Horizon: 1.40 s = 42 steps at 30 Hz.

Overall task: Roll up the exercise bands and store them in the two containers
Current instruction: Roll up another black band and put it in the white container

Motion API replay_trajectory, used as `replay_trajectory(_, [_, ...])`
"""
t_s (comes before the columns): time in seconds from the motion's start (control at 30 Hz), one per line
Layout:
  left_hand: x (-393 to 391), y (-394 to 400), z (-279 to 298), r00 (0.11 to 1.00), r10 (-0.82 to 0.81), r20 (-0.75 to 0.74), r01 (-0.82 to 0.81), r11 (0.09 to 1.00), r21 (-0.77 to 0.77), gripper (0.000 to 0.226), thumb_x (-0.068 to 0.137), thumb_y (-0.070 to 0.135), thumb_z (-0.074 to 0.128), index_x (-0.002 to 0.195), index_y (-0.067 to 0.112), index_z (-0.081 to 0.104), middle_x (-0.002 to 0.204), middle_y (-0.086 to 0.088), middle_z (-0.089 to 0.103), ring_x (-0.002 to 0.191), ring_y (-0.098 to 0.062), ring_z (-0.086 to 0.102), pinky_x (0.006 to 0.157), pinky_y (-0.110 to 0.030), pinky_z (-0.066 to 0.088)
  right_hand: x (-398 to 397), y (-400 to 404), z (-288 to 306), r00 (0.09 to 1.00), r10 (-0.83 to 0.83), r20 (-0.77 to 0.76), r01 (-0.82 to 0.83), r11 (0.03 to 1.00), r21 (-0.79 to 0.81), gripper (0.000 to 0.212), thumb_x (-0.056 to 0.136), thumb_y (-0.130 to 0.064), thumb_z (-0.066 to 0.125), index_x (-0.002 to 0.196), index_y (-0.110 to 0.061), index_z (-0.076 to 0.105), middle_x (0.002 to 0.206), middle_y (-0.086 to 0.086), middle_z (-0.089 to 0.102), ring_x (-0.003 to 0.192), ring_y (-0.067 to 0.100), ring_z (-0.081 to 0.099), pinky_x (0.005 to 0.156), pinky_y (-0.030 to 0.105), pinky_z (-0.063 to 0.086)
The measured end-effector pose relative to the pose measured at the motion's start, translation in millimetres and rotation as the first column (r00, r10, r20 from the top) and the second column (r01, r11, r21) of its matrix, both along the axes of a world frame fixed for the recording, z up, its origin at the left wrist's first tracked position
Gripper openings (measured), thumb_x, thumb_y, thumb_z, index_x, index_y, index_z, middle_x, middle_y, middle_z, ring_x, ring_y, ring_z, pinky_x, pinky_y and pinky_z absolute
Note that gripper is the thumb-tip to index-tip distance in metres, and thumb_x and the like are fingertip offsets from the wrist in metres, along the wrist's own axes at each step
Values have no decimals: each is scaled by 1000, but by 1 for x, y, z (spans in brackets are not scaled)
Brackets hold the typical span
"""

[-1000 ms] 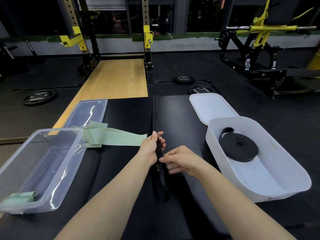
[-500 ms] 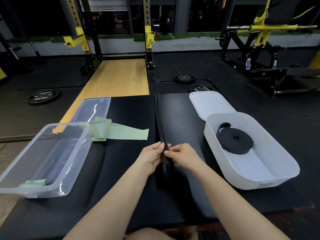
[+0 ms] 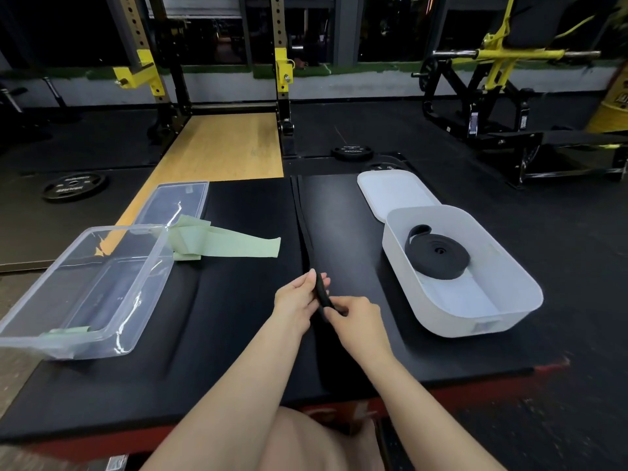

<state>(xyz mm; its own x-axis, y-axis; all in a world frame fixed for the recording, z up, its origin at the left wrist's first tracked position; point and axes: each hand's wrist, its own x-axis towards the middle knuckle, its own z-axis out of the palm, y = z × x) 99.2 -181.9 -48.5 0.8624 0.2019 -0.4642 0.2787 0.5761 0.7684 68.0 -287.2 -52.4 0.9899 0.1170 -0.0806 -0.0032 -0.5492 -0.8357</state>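
Black padded tabletop (image 3: 238,334) right under me. Past it a pale wooden lifting platform (image 3: 221,147) runs up to a black rack with yellow brackets (image 3: 282,69). Black round weight plate (image 3: 75,185) flat on the dark floor to my left, another (image 3: 351,153) beyond the tabletop's far edge. Yellow-and-black weight machine (image 3: 492,79) far right.

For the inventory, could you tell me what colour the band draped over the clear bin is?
Pale green: the band, seen in the head view.
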Motion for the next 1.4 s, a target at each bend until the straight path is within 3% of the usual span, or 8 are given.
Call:
replay_trajectory(0.27, [-21,5,-1,1000,2,-12,-1,999,52,40,90,-8,53,129,-6,46,100,-15,64,82,-19,64,55,-22,56,-10,-3,-2,995,16,-97,-4,993,116,21,92,-21,59,109,-24,71,86,-13,69,84,-1,63,59,1,40])
replay_trajectory(0.43, [-28,-1,0,988,151,-33,-150,988,22,38,88,-11,53,126,-7,50,108,-19,64,94,-26,65,92,-33,50,-23,-2,-6,999,-12,-40,16,995,103,27,89,-25,59,115,-21,66,103,-8,67,91,4,57,64,4,38])
replay_trajectory(0.67, [-42,2,0,983,178,-43,-182,975,-125,34,91,-9,51,125,-10,50,112,-22,63,112,-29,60,91,-32,48,-41,-12,-15,996,-65,64,63,997,34,23,89,-21,64,110,-14,70,97,-5,69,94,8,62,70,4,37])
replay_trajectory(0.83, [-52,4,-10,998,39,-57,-27,980,199,35,90,2,59,124,-4,54,100,-15,65,95,-23,61,90,-33,50,-47,-12,-18,987,12,157,5,994,-109,23,90,-18,63,111,-14,71,107,1,71,105,18,63,90,23,45])
replay_trajectory(0.9, [-57,5,-11,996,-22,-87,60,881,468,38,87,10,65,124,1,58,116,-14,64,98,-20,60,93,-34,50,-46,-12,-19,980,71,186,-29,976,-215,25,91,-21,61,114,-17,69,112,1,70,109,21,60,93,31,46])
replay_trajectory(1.0, [-67,7,-11,979,-141,-146,202,604,771,47,84,21,71,126,6,58,120,-9,63,103,-20,61,94,-35,51,-42,-16,-20,964,152,217,-65,930,-362,25,93,-26,57,115,-25,68,112,-4,67,109,20,56,85,32,46])
replay_trajectory(1.23, [-78,0,-5,954,-204,-221,288,403,869,46,84,24,70,126,8,59,119,-7,64,110,-22,61,96,-29,47,-32,-24,-31,907,336,252,-221,892,-395,22,91,-18,60,109,-22,72,107,-3,66,105,17,49,85,33,43])
replay_trajectory(1.4, [-78,-4,-6,951,-186,-245,300,379,876,40,86,17,68,124,9,60,119,-8,64,110,-24,61,96,-33,48,-33,-26,-36,908,312,280,-220,923,-316,22,90,-16,63,109,-17,72,102,1,56,102,15,46,85,26,41])
